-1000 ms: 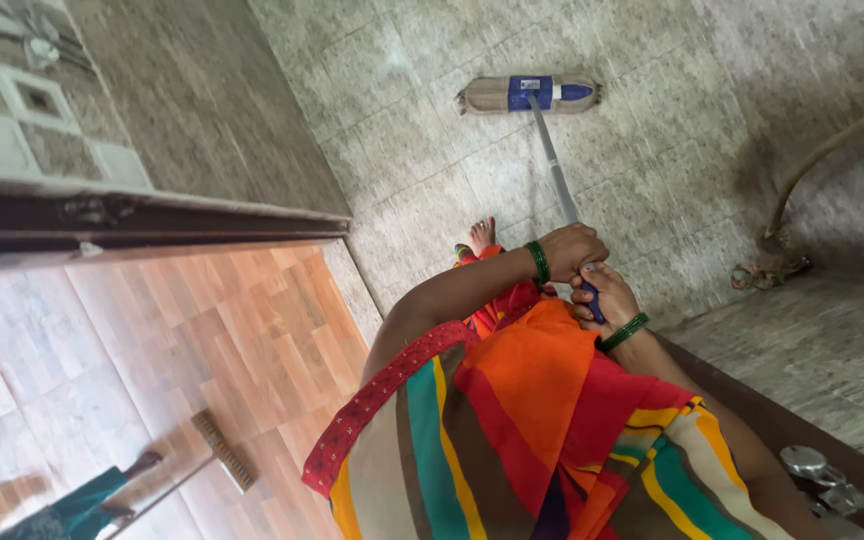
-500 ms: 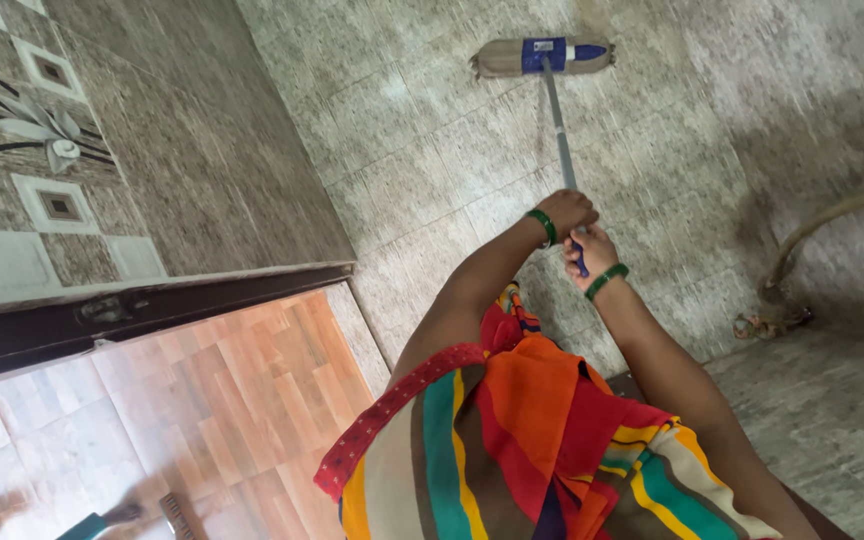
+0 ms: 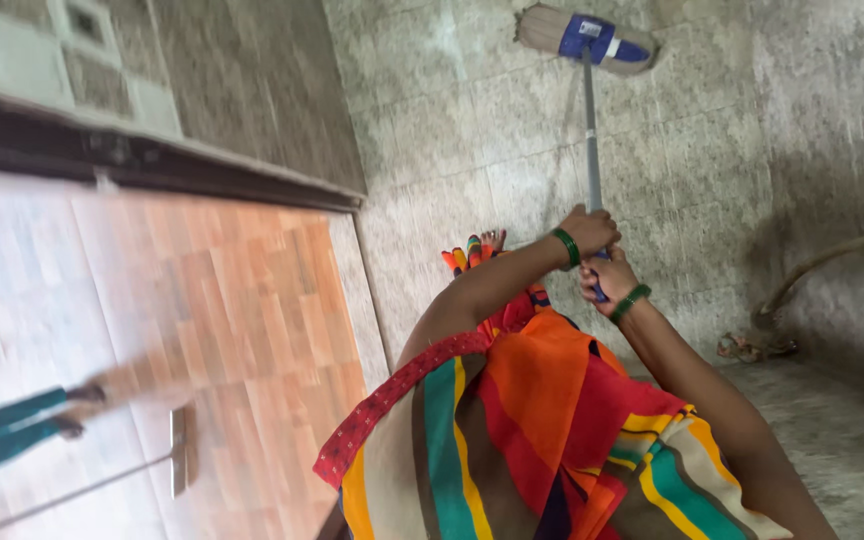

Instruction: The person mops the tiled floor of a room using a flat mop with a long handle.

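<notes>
Both my hands grip the grey handle [image 3: 591,150] of a flat mop. My left hand [image 3: 589,229] wraps the handle higher up; my right hand [image 3: 609,278] holds the blue end grip just below it. Each wrist wears a green bangle. The mop head [image 3: 584,38], beige with a blue bracket, lies on the grey tiled floor [image 3: 452,130] far ahead near the top edge. My toes [image 3: 487,243] show beyond my striped orange, red and teal garment [image 3: 522,430].
A dark door threshold [image 3: 152,165] divides the grey tiles from a glossy orange-brown tiled floor [image 3: 232,320] on the left. There another person's foot and teal trouser leg [image 3: 12,425] stand by a second mop [image 3: 180,450]. A hose [image 3: 812,265] curves at right.
The mop head has slid farther away and to the right, now angled. The view swung, bringing the orange floor and the other person's leg and mop back into sight. My grip is unchanged.
</notes>
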